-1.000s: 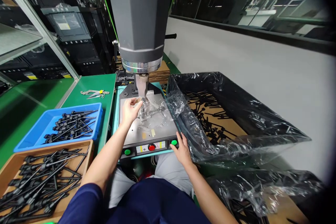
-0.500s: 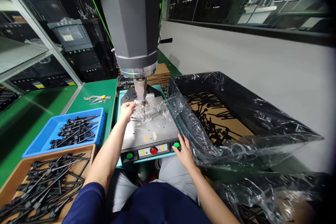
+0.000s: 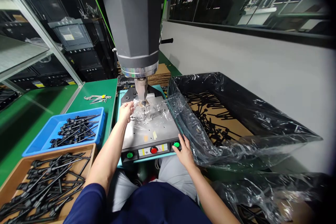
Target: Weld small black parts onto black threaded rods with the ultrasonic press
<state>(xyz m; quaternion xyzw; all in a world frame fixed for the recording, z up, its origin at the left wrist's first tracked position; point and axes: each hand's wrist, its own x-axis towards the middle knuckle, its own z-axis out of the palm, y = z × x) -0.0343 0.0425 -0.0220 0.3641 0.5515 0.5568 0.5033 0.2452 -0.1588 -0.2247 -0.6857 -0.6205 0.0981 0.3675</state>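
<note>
Head view: left hand (image 3: 126,112) is off the small dark part (image 3: 143,103), right hand (image 3: 186,154) stays by its green button (image 3: 176,144)

A second ago, the person's left fingers were right at the small dark part. Now they have moved a little to the left, and the part is just below the tip (image 3: 141,91) of the big gray machine (image 3: 132,17). This likely means the part can stay there without those fingers, and that they are out from under the tip. In the last half second, almost nothing has moved.

The left hand has its fingers curled in, nearly closed, next to some clear plastic (image 3: 160,107) on the metal plate (image 3: 138,137). It is hard to tell if the fingers pinch that plastic.

The right hand is loose, with its fingers spread, and grips nothing. Its thumb is at the green button on the front edge. Whether it pushes cannot be told. A red button (image 3: 153,150) is near the middle of that edge.

On the left, black rods (image 3: 76,127) lie in a blue tray (image 3: 52,124), and more lie in a brown tray (image 3: 19,168). On the right, thin black pieces (image 3: 206,120) lie in a big bin (image 3: 252,108).
</note>
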